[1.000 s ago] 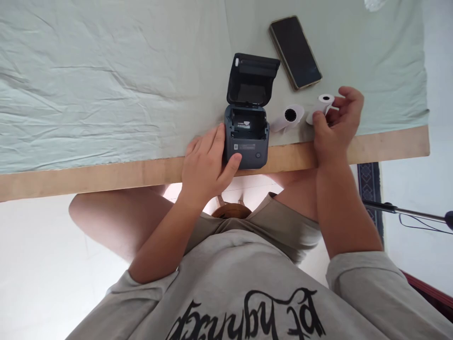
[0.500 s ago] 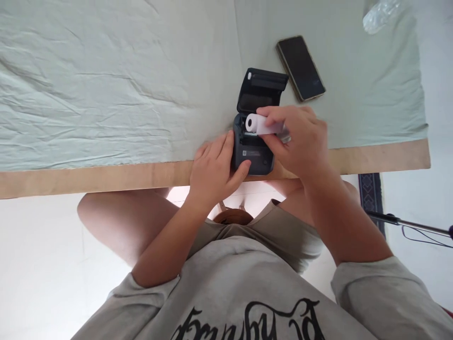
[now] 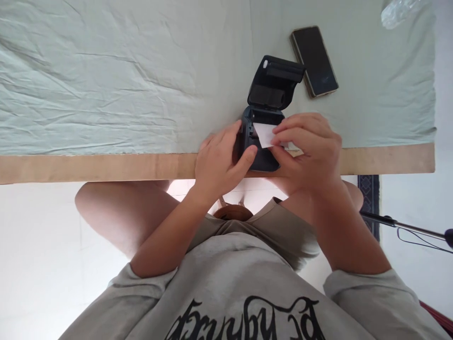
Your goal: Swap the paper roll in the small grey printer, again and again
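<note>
Pinching a strip of white paper [image 3: 264, 135], the right hand [image 3: 311, 148] has its thumb and fingertips pressed together on the strip, its fingers bent and bunched close. The paper lies across the open compartment of a small dark device [image 3: 264, 163] — how much of it sits down inside is hidden by the hand. The left hand [image 3: 219, 158] lies flatter: its fingers are side by side, the tips against the device's left side, while the thumb stands well apart from them and touches the near part of the body. The device's lid [image 3: 272, 85] is tilted up and back, its upper right corner near a phone [image 3: 314, 61]. Underneath — pale green cloth [image 3: 123, 71] and, along the near side, a bare wooden edge [image 3: 88, 167].
</note>
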Demonstrator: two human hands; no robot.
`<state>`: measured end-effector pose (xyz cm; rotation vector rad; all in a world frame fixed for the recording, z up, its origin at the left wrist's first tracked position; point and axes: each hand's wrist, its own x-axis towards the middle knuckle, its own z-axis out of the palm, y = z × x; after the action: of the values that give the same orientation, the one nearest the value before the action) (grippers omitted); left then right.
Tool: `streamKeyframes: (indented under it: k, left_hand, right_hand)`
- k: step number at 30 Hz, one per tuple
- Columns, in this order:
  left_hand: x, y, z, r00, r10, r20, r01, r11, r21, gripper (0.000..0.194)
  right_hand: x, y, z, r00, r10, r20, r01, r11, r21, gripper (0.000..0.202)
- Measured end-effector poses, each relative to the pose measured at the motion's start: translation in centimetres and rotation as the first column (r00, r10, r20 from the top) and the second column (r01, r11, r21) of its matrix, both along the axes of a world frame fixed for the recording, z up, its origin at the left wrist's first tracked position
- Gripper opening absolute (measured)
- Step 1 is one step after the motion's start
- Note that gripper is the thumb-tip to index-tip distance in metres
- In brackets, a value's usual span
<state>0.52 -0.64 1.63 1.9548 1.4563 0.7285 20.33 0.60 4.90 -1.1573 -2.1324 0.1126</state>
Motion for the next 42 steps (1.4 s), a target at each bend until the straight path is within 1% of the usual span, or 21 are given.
streamKeyframes:
  k: [2,4,6,8,10,13,15,16,18,20,21,23,24,26,28,31,33,36,38,40,42]
  left_hand:
    - [0.3,0.1,0.1,0.998,0.052,0.023,-0.051,0.998,-0.022,0.06]
    - [0.7,0.1,0.1,0.997,0.081,-0.005,-0.081,0.997,-0.018,0.058]
    - [0.8,-0.1,0.1,0.996,0.079,-0.047,-0.079,0.997,0.01,0.056]
    - [0.8,-0.3,0.0,0.996,0.057,-0.074,-0.054,0.998,0.035,0.058]
    - [0.7,-0.4,-0.1,0.996,0.038,-0.086,-0.034,0.998,0.048,0.06]
    - [0.6,-0.4,-0.3,0.995,0.027,-0.096,-0.022,0.998,0.055,0.062]
    - [0.7,-0.4,-0.3,0.994,0.023,-0.105,-0.018,0.999,0.051,0.063]
    - [0.7,-0.4,-0.3,0.994,0.024,-0.108,-0.019,0.999,0.049,0.063]
    - [0.8,-0.4,-0.3,0.993,0.028,-0.112,-0.022,0.998,0.052,0.063]
    - [0.9,-0.5,-0.2,0.993,0.032,-0.113,-0.026,0.998,0.056,0.063]
    - [0.9,-0.5,-0.2,0.993,0.031,-0.112,-0.025,0.998,0.055,0.064]
    - [0.9,-0.5,-0.1,0.993,0.026,-0.113,-0.02,0.999,0.049,0.064]
    - [0.9,-0.5,-0.1,0.993,0.025,-0.113,-0.02,0.999,0.046,0.063]
    - [0.8,-0.5,-0.1,0.993,0.027,-0.113,-0.021,0.999,0.048,0.062]
    - [0.8,-0.4,-0.2,0.993,0.03,-0.116,-0.025,0.998,0.051,0.063]
    - [0.7,-0.4,-0.3,0.991,0.029,-0.128,-0.021,0.998,0.062,0.065]
    - [0.7,-0.4,-0.3,0.99,0.027,-0.137,-0.017,0.997,0.071,0.065]
    - [0.8,-0.5,-0.4,0.988,0.027,-0.153,-0.016,0.997,0.073,0.065]
    - [0.8,-0.5,-0.4,0.987,0.028,-0.16,-0.016,0.997,0.074,0.066]
    - [0.8,-0.5,-0.4,0.987,0.029,-0.158,-0.017,0.997,0.079,0.065]
    - [0.8,-0.5,-0.3,0.989,0.029,-0.142,-0.017,0.996,0.085,0.065]
  right_hand:
    - [-0.1,-0.9,-0.5,1.0,0.029,-0.004,-0.029,0.999,0.037,0.013]
    - [-0.1,-1.6,-1.0,0.999,0.033,0.003,-0.033,0.999,0.017,0.011]
    - [0.1,-1.8,-1.0,0.999,0.044,-0.005,-0.044,0.999,0.007,0.007]
    - [0.5,-1.4,-0.6,0.999,0.032,-0.032,-0.031,0.999,0.037,0.008]
    - [0.8,-0.3,0.2,0.999,-0.039,-0.036,0.041,0.998,0.054,0.021]
    - [1.0,2.0,1.4,0.982,-0.173,0.071,0.174,0.985,-0.017,0.049]
    - [0.9,3.1,2.0,0.97,-0.197,0.141,0.209,0.975,-0.075,0.062]
    - [0.8,3.3,2.1,0.971,-0.186,0.152,0.201,0.976,-0.086,0.063]
    - [0.6,2.9,2.2,0.981,-0.156,0.12,0.166,0.983,-0.077,0.056]
    - [0.7,1.9,2.0,0.988,-0.144,0.061,0.145,0.989,-0.022,0.045]
    - [0.8,1.5,1.8,0.987,-0.158,0.04,0.157,0.987,0.011,0.04]
    - [1.2,1.1,1.2,0.984,-0.175,0.022,0.173,0.982,0.07,0.038]
    - [1.3,1.3,0.9,0.985,-0.168,0.027,0.165,0.982,0.087,0.041]
    - [1.6,2.4,0.5,0.987,-0.151,0.056,0.146,0.986,0.075,0.051]
    - [1.7,3.8,0.5,0.984,-0.151,0.097,0.15,0.989,0.021,0.06]
    - [1.5,4.7,1.2,0.984,-0.141,0.111,0.145,0.989,-0.037,0.055]
    - [1.2,3.5,1.6,0.99,-0.137,0.029,0.138,0.99,-0.017,0.045]
    - [0.9,0.1,1.5,0.95,-0.244,-0.193,0.246,0.969,-0.015,0.027]
    - [0.9,-2.0,0.8,0.9,-0.329,-0.287,0.312,0.944,-0.104,0.019]
    - [1.0,-3.1,-0.1,0.85,-0.394,-0.349,0.311,0.911,-0.271,0.028]
    - [1.0,-3.1,-0.9,0.806,-0.455,-0.378,0.278,0.855,-0.438,0.041]
